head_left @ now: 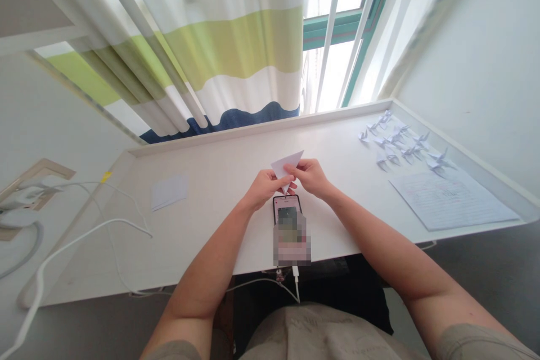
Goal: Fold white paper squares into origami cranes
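A folded piece of white paper (287, 163) is held up over the middle of the desk, one pointed corner toward the upper right. My left hand (266, 187) pinches its lower left side, thumb across the front. On the right side, my right hand (311, 176) grips the same paper between thumb and fingers. Some fingertips show below the paper; others are hidden behind it. Just beneath my hands a phone (287, 208) lies on the desk, its screen lit and partly blurred out.
Several folded paper cranes (396, 138) stand at the back right of the white desk (219, 180). Before them lies a written sheet (451, 199). Blank paper (169, 191) lies at left. A charging cable (296, 275) runs from the phone; a white cable (84, 236) crosses the left edge.
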Available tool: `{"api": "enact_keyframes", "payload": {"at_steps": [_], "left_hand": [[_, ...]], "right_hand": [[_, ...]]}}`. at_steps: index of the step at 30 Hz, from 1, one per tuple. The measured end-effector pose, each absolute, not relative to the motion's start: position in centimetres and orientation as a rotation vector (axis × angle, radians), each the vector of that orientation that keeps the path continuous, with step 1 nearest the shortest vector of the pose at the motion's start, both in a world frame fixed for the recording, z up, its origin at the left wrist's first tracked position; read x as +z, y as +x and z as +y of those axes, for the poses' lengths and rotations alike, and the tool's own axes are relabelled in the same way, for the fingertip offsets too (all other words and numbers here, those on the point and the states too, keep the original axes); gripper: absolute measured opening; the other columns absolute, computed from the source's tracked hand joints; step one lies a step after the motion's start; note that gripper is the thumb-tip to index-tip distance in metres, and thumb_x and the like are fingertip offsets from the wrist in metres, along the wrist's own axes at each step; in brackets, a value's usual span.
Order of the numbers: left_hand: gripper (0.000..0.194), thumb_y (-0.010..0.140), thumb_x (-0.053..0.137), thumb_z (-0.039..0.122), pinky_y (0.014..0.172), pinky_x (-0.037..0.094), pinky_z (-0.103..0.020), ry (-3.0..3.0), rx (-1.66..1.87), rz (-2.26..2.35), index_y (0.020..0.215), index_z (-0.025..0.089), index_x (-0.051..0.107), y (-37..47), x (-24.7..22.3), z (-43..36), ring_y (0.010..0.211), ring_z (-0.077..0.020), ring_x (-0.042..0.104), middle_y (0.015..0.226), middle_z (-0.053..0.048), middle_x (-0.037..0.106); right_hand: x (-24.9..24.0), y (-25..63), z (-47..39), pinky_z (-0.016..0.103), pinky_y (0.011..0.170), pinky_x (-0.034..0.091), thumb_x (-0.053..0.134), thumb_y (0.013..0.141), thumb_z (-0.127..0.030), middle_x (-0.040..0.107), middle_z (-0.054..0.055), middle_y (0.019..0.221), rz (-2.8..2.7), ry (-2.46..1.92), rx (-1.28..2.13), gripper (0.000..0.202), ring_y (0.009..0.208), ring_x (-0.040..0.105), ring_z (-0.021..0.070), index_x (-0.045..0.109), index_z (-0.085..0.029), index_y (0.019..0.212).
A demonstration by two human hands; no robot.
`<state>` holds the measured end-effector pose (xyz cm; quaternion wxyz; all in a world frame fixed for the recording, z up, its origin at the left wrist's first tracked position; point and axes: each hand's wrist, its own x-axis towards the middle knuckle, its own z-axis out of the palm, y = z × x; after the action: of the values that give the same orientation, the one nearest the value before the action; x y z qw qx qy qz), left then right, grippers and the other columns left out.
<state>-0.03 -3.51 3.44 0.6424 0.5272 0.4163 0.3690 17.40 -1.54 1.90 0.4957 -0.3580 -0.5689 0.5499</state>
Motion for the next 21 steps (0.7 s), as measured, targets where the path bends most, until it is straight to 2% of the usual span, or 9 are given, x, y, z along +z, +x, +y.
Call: {"api": "enact_keyframes", "payload": {"at_steps": [4, 8, 11, 14, 17, 21], "left_hand": [[0.053, 0.069, 0.098, 0.054, 0.068, 0.055, -0.029, 1.204, 0.824, 0.943, 0.090, 0.009, 0.079, -0.34, 3.51, -3.44, 0.067, -0.0175, 0.073, 0.079, -0.011, 0.080], [0.053, 0.072, 0.096, 0.056, 0.068, 0.056, -0.030, 1.220, 0.787, 0.924, 0.093, 0.010, 0.079, -0.80, 3.54, -3.30, 0.069, -0.0184, 0.074, 0.081, -0.012, 0.080], [0.055, 0.075, 0.094, 0.058, 0.067, 0.056, -0.029, 1.207, 0.775, 0.949, 0.095, 0.009, 0.078, -0.60, 3.49, -3.31, 0.068, -0.0184, 0.075, 0.082, -0.013, 0.081], [0.054, 0.071, 0.097, 0.055, 0.065, 0.054, -0.028, 1.196, 0.802, 0.992, 0.091, 0.009, 0.077, -0.22, 3.36, -3.33, 0.066, -0.0171, 0.074, 0.081, -0.013, 0.080], [0.054, 0.066, 0.101, 0.052, 0.069, 0.058, -0.030, 1.180, 0.815, 0.984, 0.088, 0.009, 0.077, -0.23, 3.26, -3.20, 0.069, -0.0182, 0.075, 0.080, -0.012, 0.080], [0.054, 0.071, 0.098, 0.055, 0.077, 0.062, -0.035, 1.210, 0.779, 0.934, 0.094, 0.009, 0.079, -0.63, 3.33, -2.93, 0.079, -0.0227, 0.079, 0.084, -0.014, 0.082]], "right_hand": [[2.03, 17.37, -1.60, 0.031, 0.051, 0.047, 0.085, 0.073, -0.074, 0.065, 0.003, 0.058, -1.370, -0.879, 1.278, 0.059, 0.052, 0.055, 0.0151, 0.072, -0.017, 0.066], [2.15, 17.33, -1.55, 0.031, 0.056, 0.048, 0.085, 0.071, -0.075, 0.065, 0.003, 0.058, -1.364, -0.916, 1.200, 0.060, 0.057, 0.056, 0.0158, 0.071, -0.017, 0.062], [1.82, 17.28, -1.47, 0.031, 0.055, 0.047, 0.084, 0.071, -0.076, 0.065, 0.003, 0.058, -1.355, -0.935, 1.195, 0.062, 0.057, 0.057, 0.0165, 0.071, -0.017, 0.062], [1.43, 17.21, -1.46, 0.030, 0.052, 0.045, 0.082, 0.073, -0.077, 0.064, 0.003, 0.056, -1.364, -0.939, 1.217, 0.063, 0.055, 0.057, 0.0165, 0.069, -0.017, 0.062], [1.46, 17.17, -1.50, 0.030, 0.051, 0.043, 0.081, 0.073, -0.078, 0.064, 0.003, 0.057, -1.367, -0.949, 1.190, 0.063, 0.054, 0.055, 0.0160, 0.069, -0.018, 0.061], [1.86, 17.27, -1.50, 0.030, 0.051, 0.042, 0.083, 0.071, -0.078, 0.063, 0.003, 0.056, -1.327, -0.981, 1.128, 0.063, 0.055, 0.054, 0.0160, 0.068, -0.019, 0.057]]}}
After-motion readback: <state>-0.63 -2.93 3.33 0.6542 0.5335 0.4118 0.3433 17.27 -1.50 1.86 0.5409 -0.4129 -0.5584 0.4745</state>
